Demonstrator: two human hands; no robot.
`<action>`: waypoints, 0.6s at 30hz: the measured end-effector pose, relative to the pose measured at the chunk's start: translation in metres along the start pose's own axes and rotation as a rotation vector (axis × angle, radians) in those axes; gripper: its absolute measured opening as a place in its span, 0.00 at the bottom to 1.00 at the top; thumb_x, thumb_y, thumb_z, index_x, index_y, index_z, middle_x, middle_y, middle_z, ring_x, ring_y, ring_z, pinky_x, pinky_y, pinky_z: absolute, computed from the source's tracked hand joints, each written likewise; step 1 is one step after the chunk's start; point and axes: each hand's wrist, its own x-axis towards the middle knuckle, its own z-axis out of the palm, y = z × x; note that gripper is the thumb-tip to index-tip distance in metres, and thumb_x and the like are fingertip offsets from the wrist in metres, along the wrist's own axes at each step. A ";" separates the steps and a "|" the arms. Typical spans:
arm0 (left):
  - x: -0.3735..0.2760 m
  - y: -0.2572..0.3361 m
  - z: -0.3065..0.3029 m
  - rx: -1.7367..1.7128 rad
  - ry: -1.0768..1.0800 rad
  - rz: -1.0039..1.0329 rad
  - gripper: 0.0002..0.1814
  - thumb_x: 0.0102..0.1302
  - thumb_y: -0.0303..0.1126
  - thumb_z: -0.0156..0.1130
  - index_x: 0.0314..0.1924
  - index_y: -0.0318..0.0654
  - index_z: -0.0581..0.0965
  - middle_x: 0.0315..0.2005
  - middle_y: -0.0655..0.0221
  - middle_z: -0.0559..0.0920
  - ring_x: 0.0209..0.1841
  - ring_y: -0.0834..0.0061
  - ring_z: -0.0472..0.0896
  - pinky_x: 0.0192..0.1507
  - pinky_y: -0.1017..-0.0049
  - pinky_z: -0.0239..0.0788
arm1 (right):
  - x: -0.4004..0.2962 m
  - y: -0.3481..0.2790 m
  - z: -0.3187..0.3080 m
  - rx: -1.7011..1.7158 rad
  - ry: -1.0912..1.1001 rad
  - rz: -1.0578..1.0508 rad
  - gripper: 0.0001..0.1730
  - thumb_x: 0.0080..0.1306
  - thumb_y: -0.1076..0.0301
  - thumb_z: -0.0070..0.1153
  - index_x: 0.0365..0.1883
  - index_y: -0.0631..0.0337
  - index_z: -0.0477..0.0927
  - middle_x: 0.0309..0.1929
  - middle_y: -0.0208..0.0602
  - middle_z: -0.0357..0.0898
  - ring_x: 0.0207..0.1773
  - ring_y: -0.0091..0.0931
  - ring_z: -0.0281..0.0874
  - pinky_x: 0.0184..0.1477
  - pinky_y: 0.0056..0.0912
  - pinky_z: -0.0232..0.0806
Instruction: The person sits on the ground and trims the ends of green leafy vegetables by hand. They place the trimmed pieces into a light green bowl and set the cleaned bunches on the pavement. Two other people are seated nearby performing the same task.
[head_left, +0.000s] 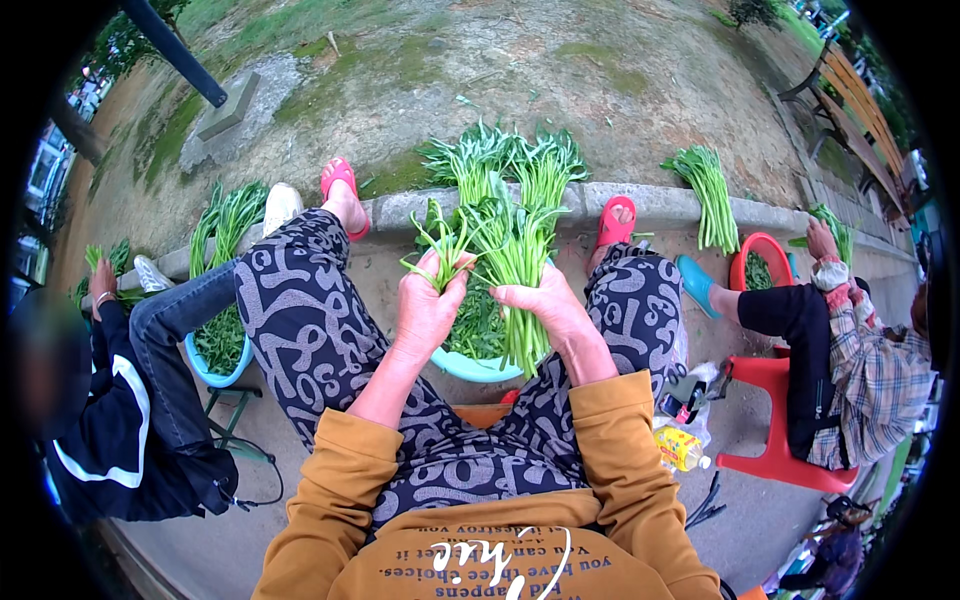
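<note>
A bunch of long-stemmed leafy greens (525, 322) is gripped in my right hand (551, 307), stems hanging down. Beside it, my left hand (431, 304) holds a small tuft of green stems and leaves (442, 251). The hands are close together between my knees. Below them stands a light blue basin (476, 369) with loose green leaves (476, 322) in it, partly hidden by the hands and the bunch. Just beyond, bundles of leafy greens (514, 161) lie across the stone kerb.
Another bundle (705, 199) rests on the kerb (660, 199). A co-worker (855, 375) sits at right by a red basin (787, 255); another (120, 420) is at left near a blue basin (202, 369). A yellow bottle (679, 450) and a phone (682, 401) lie by my right thigh.
</note>
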 end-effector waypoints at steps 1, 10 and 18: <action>0.000 -0.001 0.000 -0.004 -0.003 -0.009 0.11 0.57 0.20 0.56 0.41 0.34 0.79 0.34 0.67 0.82 0.37 0.76 0.80 0.41 0.77 0.71 | 0.000 0.000 0.000 -0.005 0.009 0.001 0.22 0.52 0.78 0.64 0.47 0.60 0.76 0.39 0.26 0.78 0.37 0.18 0.74 0.38 0.23 0.69; 0.005 -0.001 -0.009 -0.449 0.082 -0.313 0.08 0.61 0.22 0.56 0.41 0.37 0.77 0.29 0.76 0.77 0.20 0.88 0.69 0.21 0.86 0.58 | -0.003 -0.007 0.007 -0.016 0.007 0.004 0.19 0.52 0.76 0.62 0.44 0.62 0.75 0.34 0.29 0.78 0.31 0.19 0.74 0.32 0.23 0.69; 0.006 0.001 -0.013 -0.615 0.048 -0.536 0.12 0.65 0.32 0.51 0.47 0.38 0.74 0.26 0.71 0.74 0.26 0.82 0.73 0.23 0.84 0.63 | 0.011 0.005 -0.021 0.468 0.336 -0.139 0.15 0.57 0.73 0.60 0.43 0.64 0.74 0.33 0.35 0.80 0.28 0.23 0.77 0.31 0.24 0.72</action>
